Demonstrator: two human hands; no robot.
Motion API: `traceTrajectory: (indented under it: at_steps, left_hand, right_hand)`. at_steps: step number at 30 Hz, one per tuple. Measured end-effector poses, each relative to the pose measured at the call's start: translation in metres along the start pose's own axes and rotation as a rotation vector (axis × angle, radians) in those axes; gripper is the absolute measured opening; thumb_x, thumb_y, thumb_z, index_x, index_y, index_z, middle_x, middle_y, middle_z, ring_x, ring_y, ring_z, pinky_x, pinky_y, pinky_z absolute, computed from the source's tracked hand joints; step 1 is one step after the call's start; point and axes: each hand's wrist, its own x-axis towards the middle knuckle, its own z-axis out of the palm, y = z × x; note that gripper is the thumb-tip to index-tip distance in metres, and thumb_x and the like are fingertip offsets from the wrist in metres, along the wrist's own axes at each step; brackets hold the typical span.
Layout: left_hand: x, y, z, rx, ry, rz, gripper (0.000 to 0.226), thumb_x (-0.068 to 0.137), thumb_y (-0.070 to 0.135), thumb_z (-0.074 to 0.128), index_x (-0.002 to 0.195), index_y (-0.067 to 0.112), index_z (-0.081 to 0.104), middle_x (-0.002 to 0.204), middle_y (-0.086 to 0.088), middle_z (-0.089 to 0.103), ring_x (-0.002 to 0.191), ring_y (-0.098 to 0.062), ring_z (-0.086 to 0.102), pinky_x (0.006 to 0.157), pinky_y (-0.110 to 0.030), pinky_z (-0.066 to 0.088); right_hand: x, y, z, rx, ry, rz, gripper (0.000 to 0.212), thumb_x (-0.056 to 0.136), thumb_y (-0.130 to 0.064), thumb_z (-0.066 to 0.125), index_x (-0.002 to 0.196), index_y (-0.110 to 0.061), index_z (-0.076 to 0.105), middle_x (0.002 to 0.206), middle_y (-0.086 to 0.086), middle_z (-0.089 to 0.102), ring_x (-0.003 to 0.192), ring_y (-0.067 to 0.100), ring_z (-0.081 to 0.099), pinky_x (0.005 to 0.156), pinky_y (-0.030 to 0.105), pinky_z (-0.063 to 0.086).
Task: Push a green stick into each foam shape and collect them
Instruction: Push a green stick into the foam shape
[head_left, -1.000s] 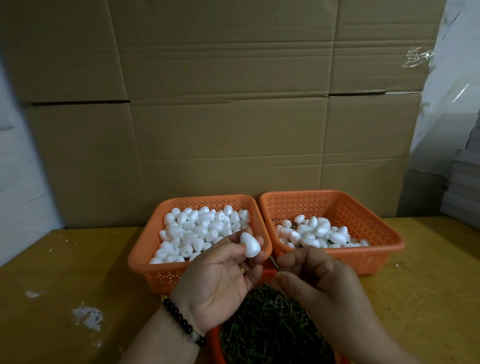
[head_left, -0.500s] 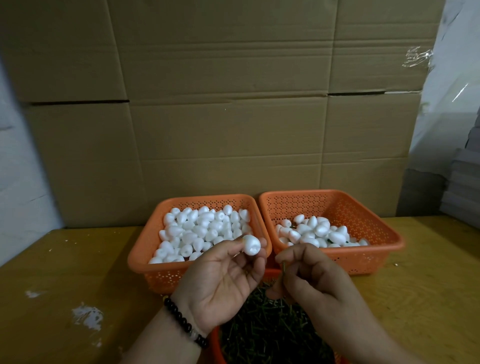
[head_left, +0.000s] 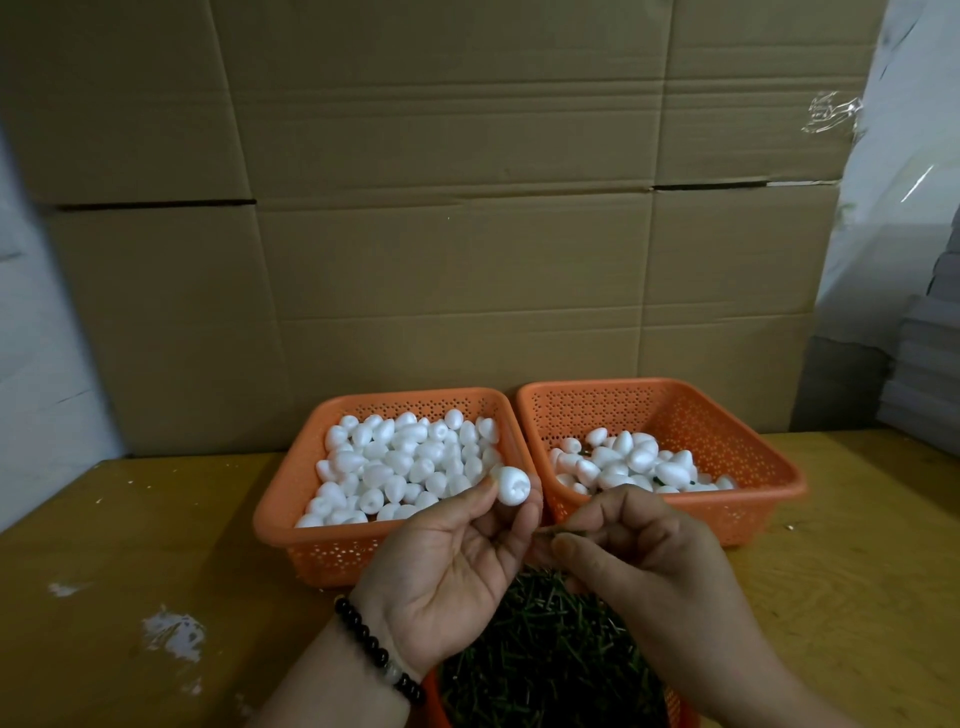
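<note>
Left hand (head_left: 457, 561) pinches a white, egg-shaped foam piece (head_left: 513, 484), centre frame. Right hand (head_left: 639, 566) grips a thin green stick (head_left: 558, 530).

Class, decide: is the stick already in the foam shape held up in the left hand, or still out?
Out. The foam shape is pinched by the left hand; the right hand holds the green stick apart.
</note>
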Motion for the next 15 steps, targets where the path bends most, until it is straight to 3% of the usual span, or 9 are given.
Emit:
traceTrajectory:
  at_steps: [7,15]
  left_hand:
    - [-0.003,-0.006,0.003,0.095,-0.03,0.027,0.023,0.072,-0.001,0.064,0.092,-0.003,0.075,0.11,-0.021,0.069,0.089,-0.024,0.072,0.066,-0.031,0.06]
    - [-0.004,-0.011,0.004,0.102,-0.015,0.051,0.04,0.074,-0.003,0.063,0.114,-0.005,0.06,0.106,-0.021,0.069,0.085,-0.025,0.072,0.064,-0.031,0.058]
  right_hand:
    - [-0.002,0.004,0.001,-0.078,0.162,-0.132,0.013,0.07,-0.025,0.071,0.081,-0.02,0.074,0.076,0.006,0.074,0.072,0.022,0.072,0.067,0.039,0.06]
    - [-0.002,0.006,0.001,-0.14,0.236,-0.173,0.015,0.068,-0.032,0.07,0.081,-0.024,0.074,0.077,-0.003,0.075,0.074,0.015,0.073,0.068,0.038,0.061]
